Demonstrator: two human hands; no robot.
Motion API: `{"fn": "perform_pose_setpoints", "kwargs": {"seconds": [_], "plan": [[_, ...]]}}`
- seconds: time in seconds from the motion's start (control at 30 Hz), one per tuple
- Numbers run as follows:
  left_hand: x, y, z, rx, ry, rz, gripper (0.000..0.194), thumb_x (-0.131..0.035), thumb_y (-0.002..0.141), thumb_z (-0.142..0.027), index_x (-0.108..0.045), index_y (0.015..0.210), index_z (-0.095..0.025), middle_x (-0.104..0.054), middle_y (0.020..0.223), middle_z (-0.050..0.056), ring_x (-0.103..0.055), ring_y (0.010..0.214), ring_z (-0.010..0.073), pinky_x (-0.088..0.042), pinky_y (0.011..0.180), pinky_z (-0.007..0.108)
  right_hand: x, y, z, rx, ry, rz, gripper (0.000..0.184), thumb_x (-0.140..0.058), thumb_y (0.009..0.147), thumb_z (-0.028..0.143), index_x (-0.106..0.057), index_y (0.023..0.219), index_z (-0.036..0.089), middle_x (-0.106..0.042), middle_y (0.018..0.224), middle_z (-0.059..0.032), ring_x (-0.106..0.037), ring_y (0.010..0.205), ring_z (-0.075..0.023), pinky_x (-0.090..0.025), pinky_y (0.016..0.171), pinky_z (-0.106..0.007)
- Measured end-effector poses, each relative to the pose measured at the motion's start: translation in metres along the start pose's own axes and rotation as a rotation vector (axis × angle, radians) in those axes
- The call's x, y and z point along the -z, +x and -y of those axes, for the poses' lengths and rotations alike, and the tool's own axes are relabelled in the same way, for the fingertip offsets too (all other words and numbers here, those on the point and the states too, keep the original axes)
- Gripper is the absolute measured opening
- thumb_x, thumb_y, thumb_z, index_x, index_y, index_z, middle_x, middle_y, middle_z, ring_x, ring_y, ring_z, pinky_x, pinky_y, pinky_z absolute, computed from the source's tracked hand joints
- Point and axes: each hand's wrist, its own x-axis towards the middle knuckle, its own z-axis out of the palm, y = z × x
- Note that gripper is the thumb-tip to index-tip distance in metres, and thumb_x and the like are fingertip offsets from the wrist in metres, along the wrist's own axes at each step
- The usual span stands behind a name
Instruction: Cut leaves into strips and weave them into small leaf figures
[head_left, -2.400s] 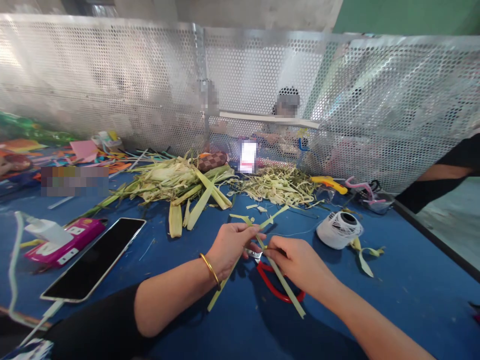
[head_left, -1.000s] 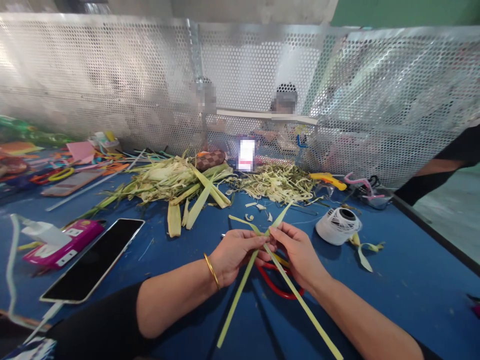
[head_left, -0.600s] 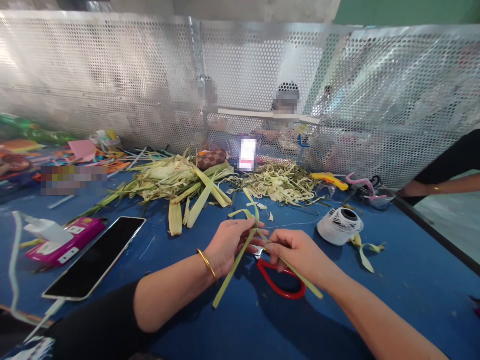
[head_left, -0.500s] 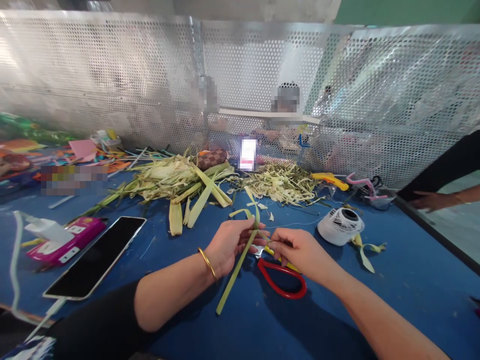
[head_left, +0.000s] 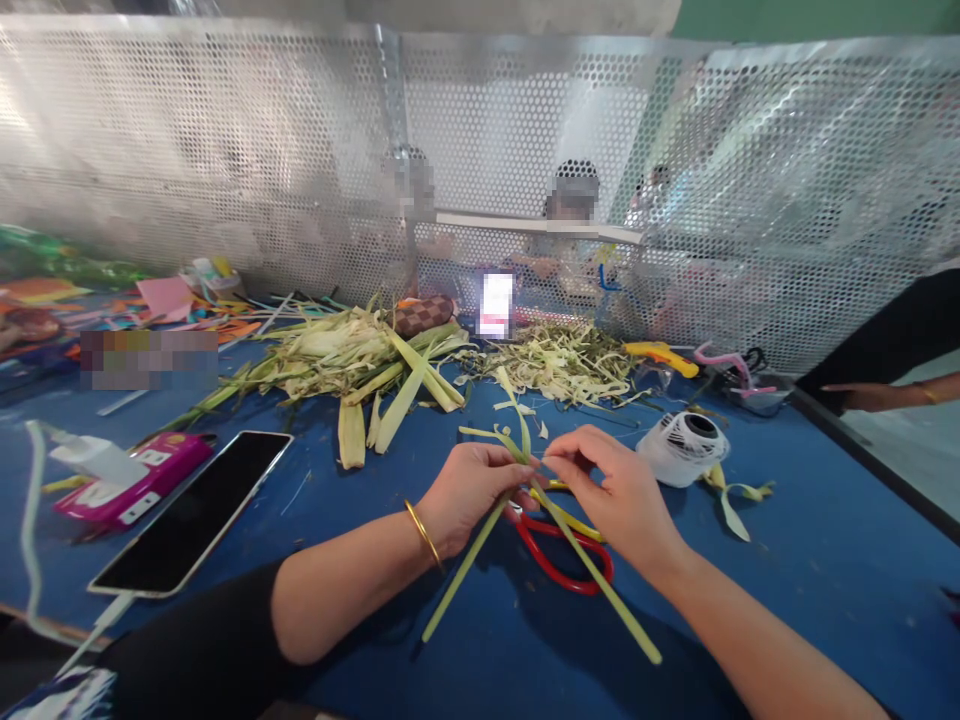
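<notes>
My left hand (head_left: 487, 490), with a gold bangle at the wrist, pinches several pale green leaf strips (head_left: 517, 430) where they cross. Two long strip ends hang toward me, one down left and one down right; shorter curled ends stick up beyond the fingers. My right hand (head_left: 611, 490) is closed in a pinch just right of the crossing, its fingertips close to the left ones. What it pinches is too small to make out. Scissors (head_left: 566, 570) with one red and one yellow handle loop lie under the hands, blades mostly hidden. Right of them stands a white thread spool (head_left: 667, 452).
Heaped leaf husks (head_left: 322, 350) and a pile of shredded strips (head_left: 566, 365) lie at the back. At left are a phone (head_left: 195, 515) on a cable and a magenta power strip (head_left: 139, 490). A yellow glue gun (head_left: 664, 357) rests before the perforated metal screen (head_left: 517, 100).
A second long strip end now slants down right across the scissors. My right hand has risen slightly, its fingers still pinched beside the left. The left hand keeps its hold.
</notes>
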Motion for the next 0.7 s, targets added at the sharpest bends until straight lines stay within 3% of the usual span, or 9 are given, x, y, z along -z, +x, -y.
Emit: {"fn": "perform_pose_setpoints", "kwargs": {"seconds": [0.07,0.23,0.33,0.4,0.47,0.57,0.63,0.7], "plan": [[-0.004,-0.001,0.003,-0.001,0.064,0.027,0.009,-0.062,0.074,-0.012,-0.068,0.068,-0.011,-0.064,0.055,0.002,-0.06,0.048,0.0104,-0.044,0.043,0.017,-0.004,-0.002,0.001,0.03,0.03,-0.015,0.015,-0.053,0.087,0.033,-0.062,0.086,0.022,-0.06,0.08,-0.0038,-0.056,0.068,-0.0159,-0.044,0.063,-0.028],[-0.01,-0.005,0.009,0.015,0.143,0.082,0.013,-0.056,0.073,-0.007,-0.067,0.068,-0.012,-0.066,0.059,0.002,-0.061,0.049,0.0097,-0.043,0.043,0.016,-0.012,-0.004,-0.002,-0.158,0.017,0.114,0.016,-0.058,0.084,0.035,-0.065,0.084,0.021,-0.058,0.074,-0.0013,-0.055,0.065,-0.0154,-0.044,0.061,-0.028],[-0.01,-0.005,0.008,0.016,0.154,0.088,0.014,-0.056,0.073,-0.007,-0.065,0.064,-0.012,-0.064,0.055,0.001,-0.06,0.048,0.0096,-0.044,0.043,0.016,-0.012,-0.003,-0.006,-0.198,0.085,0.181,0.013,-0.058,0.083,0.031,-0.065,0.084,0.021,-0.059,0.076,-0.0012,-0.057,0.067,-0.0153,-0.046,0.061,-0.028],[-0.008,-0.005,0.007,0.013,0.152,0.083,0.014,-0.057,0.075,-0.009,-0.064,0.063,-0.012,-0.062,0.051,0.001,-0.058,0.046,0.0089,-0.044,0.044,0.016,-0.009,-0.001,-0.009,-0.133,0.073,0.184,0.013,-0.054,0.084,0.026,-0.066,0.086,0.022,-0.06,0.083,-0.0031,-0.059,0.072,-0.0162,-0.048,0.065,-0.029],[-0.007,-0.004,0.006,0.017,0.141,0.077,0.016,-0.057,0.078,-0.011,-0.064,0.064,-0.012,-0.061,0.049,0.001,-0.056,0.043,0.0083,-0.044,0.043,0.016,-0.004,0.002,-0.012,0.017,-0.027,0.155,0.016,-0.05,0.085,0.019,-0.066,0.088,0.022,-0.062,0.1,-0.0072,-0.06,0.09,-0.02,-0.048,0.078,-0.035],[-0.005,-0.003,0.004,0.03,0.107,0.068,0.02,-0.056,0.08,-0.011,-0.062,0.062,-0.011,-0.061,0.048,0.001,-0.056,0.043,0.0083,-0.043,0.042,0.016,0.002,0.005,-0.014,0.24,-0.218,0.132,0.019,-0.048,0.084,0.011,-0.064,0.088,0.022,-0.062,0.116,-0.0086,-0.049,0.119,-0.0254,-0.037,0.099,-0.044],[-0.004,-0.002,0.004,0.039,0.074,0.064,0.02,-0.056,0.081,-0.011,-0.063,0.062,-0.01,-0.062,0.051,0.002,-0.057,0.044,0.0085,-0.043,0.041,0.016,0.004,0.006,-0.013,0.296,-0.311,0.158,0.019,-0.046,0.086,0.009,-0.061,0.085,0.022,-0.067,0.101,-0.0059,-0.055,0.111,-0.0234,-0.032,0.103,-0.047],[-0.004,-0.001,0.003,0.047,0.037,0.047,0.02,-0.056,0.082,-0.012,-0.065,0.065,-0.01,-0.063,0.055,0.003,-0.057,0.045,0.0085,-0.043,0.04,0.015,0.005,0.006,-0.012,0.318,-0.367,0.175,0.02,-0.044,0.088,0.01,-0.059,0.083,0.021,-0.068,0.083,-0.0019,-0.062,0.087,-0.0185,-0.032,0.101,-0.045]]}}
